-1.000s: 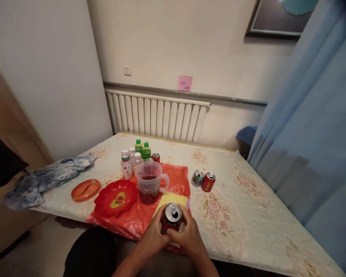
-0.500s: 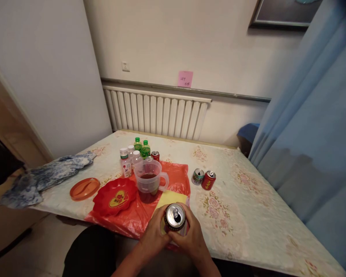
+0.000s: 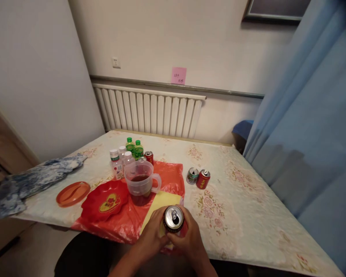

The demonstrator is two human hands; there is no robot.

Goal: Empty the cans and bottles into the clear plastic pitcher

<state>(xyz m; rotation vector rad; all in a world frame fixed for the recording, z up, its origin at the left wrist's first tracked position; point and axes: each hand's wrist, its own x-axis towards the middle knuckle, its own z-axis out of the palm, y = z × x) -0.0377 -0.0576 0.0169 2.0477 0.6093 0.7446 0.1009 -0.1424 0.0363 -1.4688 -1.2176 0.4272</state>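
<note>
An opened drink can (image 3: pixel 173 218) stands upright between my hands near the table's front edge, its silver top and pull tab facing up. My left hand (image 3: pixel 152 231) wraps its left side, and my right hand (image 3: pixel 189 234) wraps its right side; both thumbs meet at the front. Much of the can's body is hidden by my fingers. Under and behind my hands lies a yellow sheet (image 3: pixel 158 202) on a red plastic bag (image 3: pixel 173 173). Just beyond, to the left, a clear measuring jug (image 3: pixel 138 184) holds dark liquid.
Left of the jug are a red scalloped plate (image 3: pixel 95 200) and an orange lid (image 3: pixel 72 193). Several bottles (image 3: pixel 117 163) and a red can (image 3: pixel 149 157) stand behind it. A green can (image 3: pixel 192 176) and another red can (image 3: pixel 203 179) are at the right. Crumpled cloth (image 3: pixel 43 179) covers the left corner.
The view has shifted slightly to the right, so the table things appear further left. Both hands still hold the can in the same grip.
</note>
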